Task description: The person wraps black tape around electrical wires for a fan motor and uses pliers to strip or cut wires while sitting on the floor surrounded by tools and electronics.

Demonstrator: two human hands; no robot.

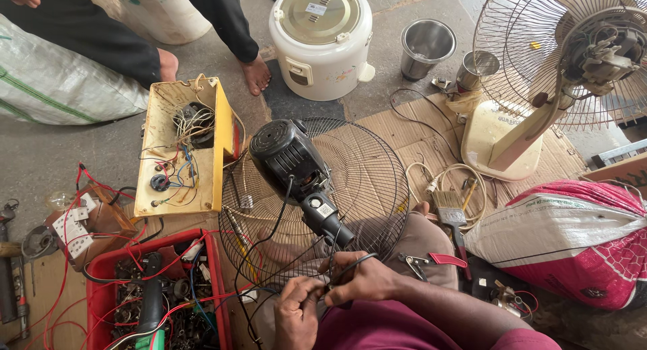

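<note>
A black fan motor (290, 154) with its neck (327, 218) lies on a round wire fan guard (367, 181) in front of me. Black wires (269, 245) run from the motor down to my hands. My left hand (295, 315) pinches the wire ends at the bottom middle. My right hand (360, 279) grips the same black wires just right of it, fingers closed. The two hands touch each other.
A red crate (101, 299) of parts and red wires sits at left, with an open yellow electrical box (185, 148) behind it. A white rice cooker (322, 40), steel cups (426, 47), a cream pedestal fan (559, 60), a paintbrush (450, 212), a pink-white sack (573, 239) and another person's bare feet (255, 70) surround me.
</note>
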